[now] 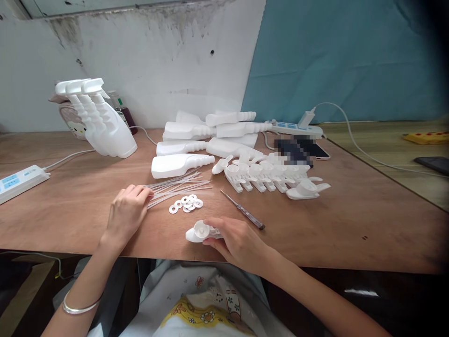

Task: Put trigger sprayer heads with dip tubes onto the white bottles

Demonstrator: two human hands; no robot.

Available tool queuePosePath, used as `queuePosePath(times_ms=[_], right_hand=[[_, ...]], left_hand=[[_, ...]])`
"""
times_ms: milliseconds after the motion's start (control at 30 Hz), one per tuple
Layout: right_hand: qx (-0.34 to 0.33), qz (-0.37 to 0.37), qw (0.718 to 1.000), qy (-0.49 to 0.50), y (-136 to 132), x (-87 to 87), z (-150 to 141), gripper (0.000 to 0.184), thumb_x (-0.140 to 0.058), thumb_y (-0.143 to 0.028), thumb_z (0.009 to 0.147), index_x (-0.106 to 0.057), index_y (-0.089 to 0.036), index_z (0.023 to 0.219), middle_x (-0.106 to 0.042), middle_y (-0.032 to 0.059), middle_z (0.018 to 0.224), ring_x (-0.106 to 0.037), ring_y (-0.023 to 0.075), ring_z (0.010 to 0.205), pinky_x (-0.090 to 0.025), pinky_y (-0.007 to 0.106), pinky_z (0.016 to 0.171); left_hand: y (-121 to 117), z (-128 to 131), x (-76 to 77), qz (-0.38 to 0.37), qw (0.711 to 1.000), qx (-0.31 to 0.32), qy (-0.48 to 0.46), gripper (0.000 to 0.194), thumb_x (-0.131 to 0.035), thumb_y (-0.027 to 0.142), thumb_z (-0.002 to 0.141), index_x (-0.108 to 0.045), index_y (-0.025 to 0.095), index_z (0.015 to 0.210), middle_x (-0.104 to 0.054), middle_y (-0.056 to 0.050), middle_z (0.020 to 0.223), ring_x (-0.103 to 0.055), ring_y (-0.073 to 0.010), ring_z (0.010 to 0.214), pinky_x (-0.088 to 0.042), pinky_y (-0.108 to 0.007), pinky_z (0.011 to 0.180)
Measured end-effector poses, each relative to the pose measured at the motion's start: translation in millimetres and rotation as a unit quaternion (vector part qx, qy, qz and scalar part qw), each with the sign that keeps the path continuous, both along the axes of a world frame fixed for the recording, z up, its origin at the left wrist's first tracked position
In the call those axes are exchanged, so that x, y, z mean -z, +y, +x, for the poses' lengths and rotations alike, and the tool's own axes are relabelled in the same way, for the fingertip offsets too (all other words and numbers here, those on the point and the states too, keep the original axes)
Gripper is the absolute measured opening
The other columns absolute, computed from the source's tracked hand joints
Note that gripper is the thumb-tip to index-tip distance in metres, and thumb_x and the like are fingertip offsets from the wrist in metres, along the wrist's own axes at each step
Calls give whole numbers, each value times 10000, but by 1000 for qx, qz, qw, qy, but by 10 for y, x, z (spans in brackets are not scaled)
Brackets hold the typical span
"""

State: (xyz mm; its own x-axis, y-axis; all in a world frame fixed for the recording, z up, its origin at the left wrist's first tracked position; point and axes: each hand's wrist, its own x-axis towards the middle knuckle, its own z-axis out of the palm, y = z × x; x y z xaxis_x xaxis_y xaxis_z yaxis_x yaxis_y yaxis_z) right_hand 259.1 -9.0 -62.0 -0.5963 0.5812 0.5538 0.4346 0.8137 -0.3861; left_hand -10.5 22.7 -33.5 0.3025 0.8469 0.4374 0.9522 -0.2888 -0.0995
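Note:
My right hand (238,243) grips a white trigger spray head (201,231) near the table's front edge, its round cap opening facing up. My left hand (129,208) is closed, with its fingertips at the left ends of a loose bunch of thin white plastic tubes (178,186); it seems to pinch one of them. Several flat white washers (187,202) lie in a small pile between the hands. Farther right is a row of more white spray heads (266,173).
A screwdriver (245,211) lies right of the washers. White bottles (182,164) lie behind the tubes. Assembled spray bottles (100,121) stand at the back left. Power strips (23,181) sit at the left and back right, with a phone (321,150) at the back right.

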Motion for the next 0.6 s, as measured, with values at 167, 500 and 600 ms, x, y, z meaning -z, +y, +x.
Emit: queuePosePath(times_ms=[167,500,600], right_hand=[[-1,-5,1000,-3,-3,10,-5,248,-486,-253,863,-450,-159,1090,-657,70,904,-632,169,793,-506,274,686],[-26,-1,1000,-6,1,-71,-6,349,-475,-223,872,-412,-151,1207,-637,81,1053,-620,164,910,-504,273,768],[-25,-4,1000,-10,3,-68,-4,334,-474,-221,872,-429,-139,1193,-639,87,1047,-619,170,916,-506,281,773]], left_hand=[[-159,151,-141,19,956,25,-293,91,-552,284,798,-566,196,785,-627,-22,747,-592,-172,688,-468,-288,635],[-414,824,-107,-162,757,209,-598,56,-613,139,757,-569,160,783,-626,-19,786,-626,-124,677,-550,-250,653],[-411,805,-77,-156,761,205,-596,65,-611,127,757,-573,160,798,-624,-22,796,-629,-130,692,-552,-258,662]])
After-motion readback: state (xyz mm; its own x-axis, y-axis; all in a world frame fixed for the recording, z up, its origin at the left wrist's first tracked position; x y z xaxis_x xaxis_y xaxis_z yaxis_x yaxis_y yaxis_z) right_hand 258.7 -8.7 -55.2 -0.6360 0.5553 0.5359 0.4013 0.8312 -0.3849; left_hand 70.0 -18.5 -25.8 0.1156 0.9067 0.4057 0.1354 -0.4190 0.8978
